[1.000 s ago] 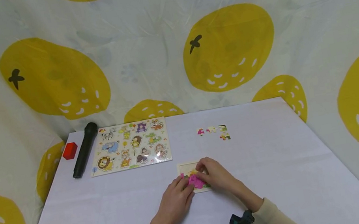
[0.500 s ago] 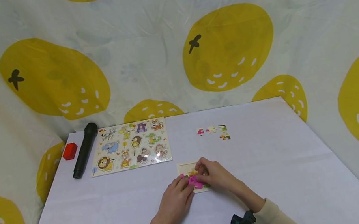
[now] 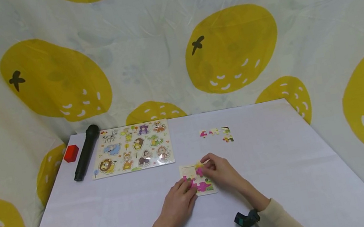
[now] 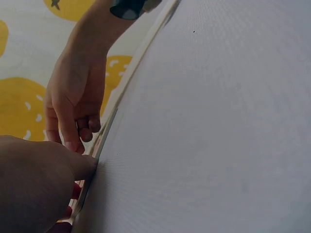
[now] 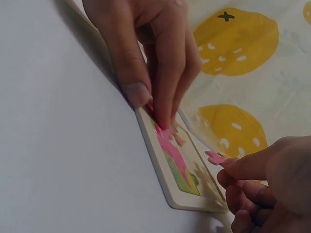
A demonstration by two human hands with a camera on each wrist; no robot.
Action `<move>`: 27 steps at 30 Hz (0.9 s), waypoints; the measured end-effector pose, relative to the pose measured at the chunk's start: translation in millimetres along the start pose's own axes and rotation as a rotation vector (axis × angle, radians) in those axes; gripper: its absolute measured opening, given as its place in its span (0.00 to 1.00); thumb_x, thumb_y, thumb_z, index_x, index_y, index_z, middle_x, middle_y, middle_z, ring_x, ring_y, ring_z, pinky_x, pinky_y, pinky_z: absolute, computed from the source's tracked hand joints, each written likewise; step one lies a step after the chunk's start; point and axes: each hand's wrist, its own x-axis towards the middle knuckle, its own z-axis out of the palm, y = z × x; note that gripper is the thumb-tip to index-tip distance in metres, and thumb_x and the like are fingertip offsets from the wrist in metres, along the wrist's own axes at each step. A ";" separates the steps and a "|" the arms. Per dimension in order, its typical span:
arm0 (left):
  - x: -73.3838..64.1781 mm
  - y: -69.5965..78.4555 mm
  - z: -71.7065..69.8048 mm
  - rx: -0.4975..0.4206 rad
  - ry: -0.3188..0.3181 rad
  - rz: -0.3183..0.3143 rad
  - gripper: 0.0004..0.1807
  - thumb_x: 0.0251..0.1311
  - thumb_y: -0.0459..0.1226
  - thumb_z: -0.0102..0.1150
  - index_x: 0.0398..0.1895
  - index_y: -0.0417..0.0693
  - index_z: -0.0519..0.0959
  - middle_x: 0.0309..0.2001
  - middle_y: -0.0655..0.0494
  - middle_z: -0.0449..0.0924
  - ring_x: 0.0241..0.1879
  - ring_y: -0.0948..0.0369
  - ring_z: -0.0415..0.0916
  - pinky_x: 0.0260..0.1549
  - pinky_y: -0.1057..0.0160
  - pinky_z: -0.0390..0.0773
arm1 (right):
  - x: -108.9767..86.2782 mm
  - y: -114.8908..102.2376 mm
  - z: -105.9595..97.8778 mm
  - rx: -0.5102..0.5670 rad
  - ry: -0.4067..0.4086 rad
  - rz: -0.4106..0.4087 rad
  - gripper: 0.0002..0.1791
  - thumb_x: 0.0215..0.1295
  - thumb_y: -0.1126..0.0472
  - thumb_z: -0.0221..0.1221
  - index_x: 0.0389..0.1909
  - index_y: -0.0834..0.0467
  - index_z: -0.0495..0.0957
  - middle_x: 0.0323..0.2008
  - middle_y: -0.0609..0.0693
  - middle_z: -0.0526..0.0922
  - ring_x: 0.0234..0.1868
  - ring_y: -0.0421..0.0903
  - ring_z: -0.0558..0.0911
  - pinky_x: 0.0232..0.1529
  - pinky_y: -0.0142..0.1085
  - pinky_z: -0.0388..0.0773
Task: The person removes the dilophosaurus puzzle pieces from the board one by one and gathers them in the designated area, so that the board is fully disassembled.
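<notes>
A small wooden jigsaw board (image 3: 189, 172) lies on the table in front of me, with pink and green pieces (image 3: 203, 186) in its lower part. My left hand (image 3: 178, 202) rests at its left side. In the right wrist view, the left fingers (image 5: 170, 92) press down on pink pieces, with the thumb at the board's near edge. My right hand (image 3: 223, 173) pinches a pink and yellow puzzle piece (image 3: 199, 169) between thumb and fingers, over the board's upper right. That puzzle piece (image 5: 214, 158) appears raised off the board in the right wrist view. Left fingers hide part of the picture.
Several loose puzzle pieces (image 3: 215, 131) lie beyond the board. At the back left are an animal puzzle board (image 3: 130, 149), a black microphone (image 3: 86, 152) and a red block (image 3: 71, 153). A patterned curtain (image 3: 153, 53) hangs behind the white table (image 3: 288, 176).
My right hand has moved up and away from the pink pieces, and now a pink and yellow piece shows in its fingertips. The left hand stays in place.
</notes>
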 end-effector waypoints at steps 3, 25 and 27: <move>0.0 0.1 -0.4 -0.002 0.013 0.005 0.13 0.64 0.45 0.64 0.49 0.52 0.87 0.52 0.54 0.83 0.61 0.51 0.78 0.59 0.54 0.80 | 5.3 5.5 -5.1 0.008 0.044 0.011 0.14 0.66 0.60 0.65 0.51 0.54 0.78 0.34 0.46 0.85 0.31 0.38 0.79 0.35 0.27 0.76; -1.0 0.0 2.7 -0.013 0.073 0.025 0.11 0.62 0.42 0.66 0.46 0.52 0.88 0.49 0.54 0.83 0.58 0.51 0.79 0.57 0.55 0.81 | 39.0 36.8 -40.1 -0.026 0.228 0.134 0.17 0.68 0.60 0.61 0.56 0.60 0.77 0.38 0.56 0.84 0.36 0.46 0.78 0.34 0.29 0.74; -1.1 0.2 2.5 -0.016 0.072 0.022 0.11 0.62 0.43 0.66 0.46 0.52 0.88 0.50 0.54 0.83 0.58 0.51 0.79 0.57 0.55 0.81 | 41.4 38.5 -41.7 -0.034 0.241 0.145 0.17 0.69 0.59 0.60 0.56 0.59 0.77 0.39 0.56 0.83 0.36 0.47 0.77 0.34 0.29 0.73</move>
